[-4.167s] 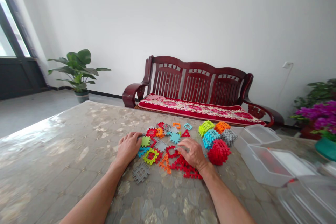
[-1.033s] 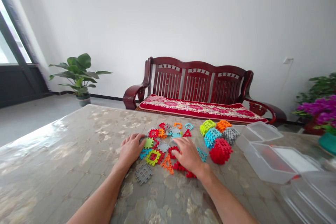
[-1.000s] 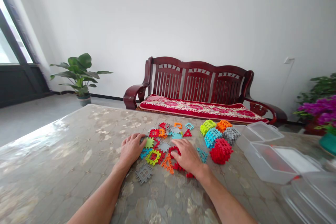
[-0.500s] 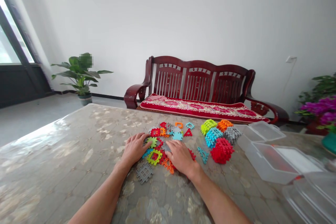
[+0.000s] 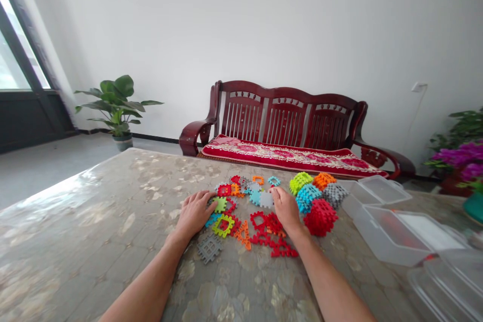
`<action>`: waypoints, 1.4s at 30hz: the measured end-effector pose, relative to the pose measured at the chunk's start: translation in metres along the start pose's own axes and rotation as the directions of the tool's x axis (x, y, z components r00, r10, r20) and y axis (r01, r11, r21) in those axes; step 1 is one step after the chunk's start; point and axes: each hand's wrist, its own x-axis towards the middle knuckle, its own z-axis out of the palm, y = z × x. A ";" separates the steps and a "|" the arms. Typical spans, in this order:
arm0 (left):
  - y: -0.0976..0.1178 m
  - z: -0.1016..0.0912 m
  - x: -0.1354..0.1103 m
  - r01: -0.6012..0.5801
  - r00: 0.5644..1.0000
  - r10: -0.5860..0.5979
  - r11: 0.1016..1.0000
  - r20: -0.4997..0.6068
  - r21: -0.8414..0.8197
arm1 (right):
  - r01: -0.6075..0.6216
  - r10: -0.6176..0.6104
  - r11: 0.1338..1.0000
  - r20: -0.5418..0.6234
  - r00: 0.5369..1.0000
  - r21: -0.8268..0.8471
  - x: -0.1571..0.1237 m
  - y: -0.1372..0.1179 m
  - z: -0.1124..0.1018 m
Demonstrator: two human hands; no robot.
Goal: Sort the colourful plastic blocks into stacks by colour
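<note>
Pinching a pale grey tile (image 5: 266, 199) in the right fingers (image 5: 277, 193), with stacked blue tiles (image 5: 309, 197) to their right and a green tile (image 5: 220, 205) beside loosely spread left fingers (image 5: 204, 195).

No words, labels, brands, numbers or signs can be read (at least at this sharpness).

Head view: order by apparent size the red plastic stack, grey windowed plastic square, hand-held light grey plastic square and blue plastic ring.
Red stack
Grey windowed square
Light grey square, partly covered
Blue ring
</note>
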 end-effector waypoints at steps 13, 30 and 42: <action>-0.001 0.001 0.000 -0.003 1.000 0.003 1.000 -0.026 -0.009 | -0.016 0.090 0.956 0.240 0.967 -0.294 -0.007 -0.008 -0.006; 0.000 0.000 0.001 -0.009 1.000 0.009 1.000 -0.006 0.004 | 0.020 0.070 0.940 0.250 0.966 -0.342 -0.011 -0.016 -0.007; -0.004 0.004 0.003 -0.015 1.000 0.015 1.000 -0.004 0.014 | 0.150 -0.153 0.988 -0.146 0.977 -0.029 0.004 -0.023 -0.037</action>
